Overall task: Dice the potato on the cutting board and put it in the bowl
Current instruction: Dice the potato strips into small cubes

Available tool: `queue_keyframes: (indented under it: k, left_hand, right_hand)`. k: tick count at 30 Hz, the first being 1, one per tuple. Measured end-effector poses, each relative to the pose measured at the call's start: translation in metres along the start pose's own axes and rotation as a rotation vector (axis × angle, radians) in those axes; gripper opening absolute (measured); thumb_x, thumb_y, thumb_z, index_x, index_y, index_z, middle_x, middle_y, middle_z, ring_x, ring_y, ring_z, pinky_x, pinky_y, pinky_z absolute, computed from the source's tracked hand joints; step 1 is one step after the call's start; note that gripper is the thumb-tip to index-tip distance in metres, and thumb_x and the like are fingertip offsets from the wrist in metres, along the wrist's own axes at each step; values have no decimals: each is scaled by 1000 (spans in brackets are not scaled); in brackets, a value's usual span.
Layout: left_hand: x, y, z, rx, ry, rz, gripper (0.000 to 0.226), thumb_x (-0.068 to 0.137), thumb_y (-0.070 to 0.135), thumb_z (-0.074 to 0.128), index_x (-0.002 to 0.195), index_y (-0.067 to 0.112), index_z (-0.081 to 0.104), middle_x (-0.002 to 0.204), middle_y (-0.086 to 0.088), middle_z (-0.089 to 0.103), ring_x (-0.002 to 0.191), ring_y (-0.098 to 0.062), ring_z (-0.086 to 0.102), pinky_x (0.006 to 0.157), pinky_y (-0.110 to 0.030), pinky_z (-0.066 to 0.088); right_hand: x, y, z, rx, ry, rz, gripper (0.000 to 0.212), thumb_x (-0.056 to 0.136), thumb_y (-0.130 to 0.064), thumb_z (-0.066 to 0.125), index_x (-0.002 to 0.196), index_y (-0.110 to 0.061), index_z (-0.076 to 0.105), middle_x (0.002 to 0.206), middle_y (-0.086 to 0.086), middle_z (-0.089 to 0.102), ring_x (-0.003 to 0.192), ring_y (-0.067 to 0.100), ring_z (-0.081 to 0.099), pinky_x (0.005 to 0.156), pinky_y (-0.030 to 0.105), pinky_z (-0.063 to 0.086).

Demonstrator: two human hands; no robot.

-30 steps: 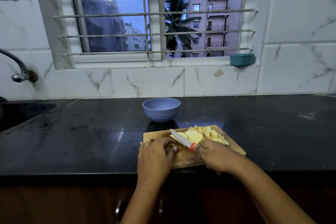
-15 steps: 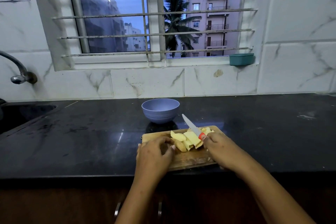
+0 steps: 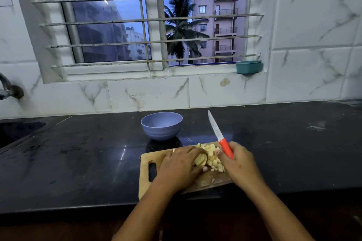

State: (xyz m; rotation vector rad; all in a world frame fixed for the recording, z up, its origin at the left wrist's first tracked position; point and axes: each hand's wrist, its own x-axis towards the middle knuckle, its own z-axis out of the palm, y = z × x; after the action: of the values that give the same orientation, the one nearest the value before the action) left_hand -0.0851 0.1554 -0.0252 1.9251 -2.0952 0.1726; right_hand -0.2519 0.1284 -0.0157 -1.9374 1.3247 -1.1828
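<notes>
Wooden board on glossy desk, left hand curled round pale diced potato, right hand gripping red-handled knife, round bowl behind board

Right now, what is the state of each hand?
Left hand: holds the potato slices on the cutting board.
Right hand: grips the knife, blade off the board.

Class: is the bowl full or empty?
Empty as far as visible: the bowl shows only bare lilac inside; the diced potato lies on the cutting board.
</notes>
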Motion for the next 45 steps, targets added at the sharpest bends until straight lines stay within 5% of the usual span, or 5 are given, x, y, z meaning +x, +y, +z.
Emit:
queue_keyframes:
  k: [13, 20, 36, 40, 45]
  left_hand:
    - [0, -24, -2, -172, 19, 17, 32, 95, 26, 42, 127, 27, 47, 132, 9, 49, 120, -8, 39, 100, -27, 34]
    - [-1, -17, -7, -178, 12, -21, 53, 79, 66, 56, 121, 35, 46, 127, 16, 47, 119, -8, 36, 101, -30, 35]
    - [-11, -23, -6, -246, 47, -4, 53, 82, 54, 58, 129, 34, 43, 141, 13, 36, 132, -11, 29, 109, -26, 25]
    - [-35, -20, -4, -220, 327, -281, 65, 73, 61, 66, 125, 29, 44, 121, 14, 44, 117, -9, 39, 91, -19, 26]
    - [-58, -6, -9, -286, 373, -399, 15, 84, 33, 68, 98, 31, 63, 82, 16, 57, 87, -6, 53, 61, -13, 35]
  right_hand:
    - [-1, 4, 2, 77, -50, -28, 26, 92, -21, 61, 70, -24, 48, 63, -5, 47, 55, 7, 44, 48, 12, 36]
    - [3, 5, 3, 109, -66, -17, 17, 91, -22, 61, 76, -20, 55, 67, -1, 52, 59, 10, 48, 48, 14, 35]
    - [2, 5, 4, 103, -108, -8, 6, 92, -24, 61, 95, -21, 58, 85, 4, 63, 79, 21, 61, 73, 35, 50]
    - [1, 9, 3, 93, -119, -31, 8, 92, -24, 61, 86, -19, 57, 69, -2, 54, 60, 11, 50, 53, 18, 38]
    - [-5, 7, 0, 75, -132, -57, 4, 94, -26, 58, 91, -23, 60, 67, -6, 52, 58, 7, 48, 50, 15, 36]
